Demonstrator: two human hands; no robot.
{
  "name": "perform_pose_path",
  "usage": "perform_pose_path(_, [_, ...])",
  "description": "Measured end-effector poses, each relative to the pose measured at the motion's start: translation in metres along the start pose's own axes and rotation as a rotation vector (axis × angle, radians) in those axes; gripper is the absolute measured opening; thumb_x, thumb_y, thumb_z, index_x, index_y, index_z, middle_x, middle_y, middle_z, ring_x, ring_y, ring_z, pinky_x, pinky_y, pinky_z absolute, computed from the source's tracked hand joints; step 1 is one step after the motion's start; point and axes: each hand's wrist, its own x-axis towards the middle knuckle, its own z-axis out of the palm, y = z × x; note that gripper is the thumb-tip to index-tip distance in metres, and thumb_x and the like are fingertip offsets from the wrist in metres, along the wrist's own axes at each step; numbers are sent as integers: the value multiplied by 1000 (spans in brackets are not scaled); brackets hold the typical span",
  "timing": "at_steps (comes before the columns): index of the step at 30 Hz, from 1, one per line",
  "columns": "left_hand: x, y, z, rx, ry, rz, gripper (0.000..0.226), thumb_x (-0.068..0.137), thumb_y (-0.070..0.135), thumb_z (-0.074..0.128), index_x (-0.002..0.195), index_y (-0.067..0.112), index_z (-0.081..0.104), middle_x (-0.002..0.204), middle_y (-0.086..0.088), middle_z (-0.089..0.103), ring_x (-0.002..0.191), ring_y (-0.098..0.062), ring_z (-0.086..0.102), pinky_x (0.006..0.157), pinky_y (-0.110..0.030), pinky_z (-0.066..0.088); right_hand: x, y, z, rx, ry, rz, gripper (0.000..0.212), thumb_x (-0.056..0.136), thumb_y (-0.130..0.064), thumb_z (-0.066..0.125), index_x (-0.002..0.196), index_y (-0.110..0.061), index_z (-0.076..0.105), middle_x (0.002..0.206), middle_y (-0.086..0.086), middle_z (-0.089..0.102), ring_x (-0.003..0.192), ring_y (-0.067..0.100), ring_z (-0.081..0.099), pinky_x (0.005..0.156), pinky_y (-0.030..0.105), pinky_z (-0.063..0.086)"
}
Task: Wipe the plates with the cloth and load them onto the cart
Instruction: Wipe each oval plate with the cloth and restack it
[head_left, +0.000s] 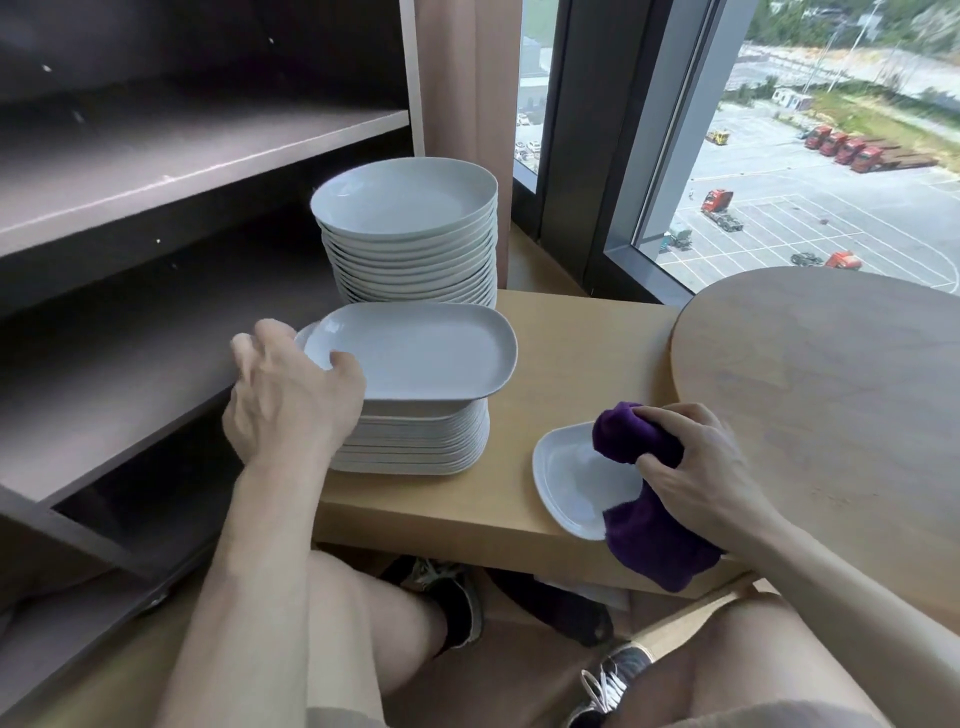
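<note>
while left hand (283, 395) grips top plate (421, 353), right hand (696, 467) holds cloth (652, 540)

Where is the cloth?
Lower right of the head view: the right hand grips the cloth on the single plate, right of the near stack on the bench.

readable text: none | plates (415, 358): plain white faces | cloth (636, 434): plain purple | trucks (847, 149) beyond the window (649, 156): too small to read (any lettering there is a blur)
</note>
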Motion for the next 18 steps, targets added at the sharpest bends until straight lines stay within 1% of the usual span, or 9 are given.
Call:
perform_pose_path(3, [-5, 4, 3, -15, 31, 77, 46, 91, 34, 60, 130, 11, 52, 133, -12, 44, 122, -32, 43, 85, -42, 38, -1, 3, 4, -69, -5, -9, 52, 88, -20, 64, 136, -40, 61, 119, -22, 47, 117, 3, 32, 96, 32, 31])
perform_pose_path(5, [-20, 18, 8, -100, 10, 263, 41, 91, 30, 58, 127, 11, 57, 134, -10, 50, 126, -30, 41, 99, -42, 38, -2, 3, 6, -104, -12, -17, 53, 88, -22, 64, 137, -40, 60, 122, -21, 46, 115, 2, 30, 95, 34, 32])
perform_pose_path(7, [-46, 35, 17, -147, -85, 502, 43, 90, 34, 52, 127, 13, 60, 138, -7, 53, 132, -29, 41, 109, -42, 34, -3, 3, 7, -133, -25, -25, 53, 87, -24, 63, 137, -42, 59, 125, -24, 45, 119, 5, 31, 96, 35, 33])
perform_pose_path(9, [-71, 47, 29, -112, -193, 691, 52, 89, 41, 49, 135, 17, 58, 151, -6, 47, 141, -26, 36, 117, -44, 30, -4, 1, 7, -152, -42, -21, 53, 86, -26, 62, 136, -45, 58, 123, -30, 41, 124, 6, 31, 98, 35, 34])
perform_pose_path(10, [-80, 49, 35, -78, -237, 741, 58, 90, 44, 46, 141, 19, 54, 157, -6, 42, 146, -25, 31, 120, -46, 27, -5, 0, 7, -157, -51, -18, 53, 86, -26, 61, 136, -45, 58, 122, -30, 40, 125, 7, 31, 99, 35, 34])
perform_pose_path(12, [-87, 46, 43, 19, -302, 747, 67, 91, 53, 39, 151, 25, 41, 163, -3, 33, 150, -22, 25, 124, -47, 19, -5, -1, 9, -167, -69, -11, 54, 86, -26, 61, 137, -44, 59, 123, -28, 42, 125, 9, 32, 100, 35, 34])
perform_pose_path(14, [-83, 40, 47, 112, -319, 713, 69, 92, 57, 33, 155, 29, 32, 161, 0, 35, 149, -19, 27, 124, -47, 16, -6, -1, 10, -175, -78, -2, 55, 86, -26, 61, 139, -42, 58, 128, -22, 46, 125, 10, 32, 101, 37, 37])
perform_pose_path(16, [-77, 35, 46, 138, -301, 660, 65, 95, 56, 38, 153, 27, 33, 153, 2, 44, 144, -20, 33, 122, -49, 18, -6, -1, 10, -179, -79, 2, 55, 86, -27, 61, 139, -42, 57, 132, -18, 48, 124, 11, 32, 100, 39, 38])
perform_pose_path(18, [-72, 33, 44, 140, -275, 595, 61, 95, 50, 47, 148, 22, 37, 150, -1, 45, 144, -24, 32, 122, -50, 18, -7, -2, 10, -176, -76, 1, 55, 86, -27, 61, 139, -42, 57, 133, -18, 48, 124, 11, 32, 99, 39, 38])
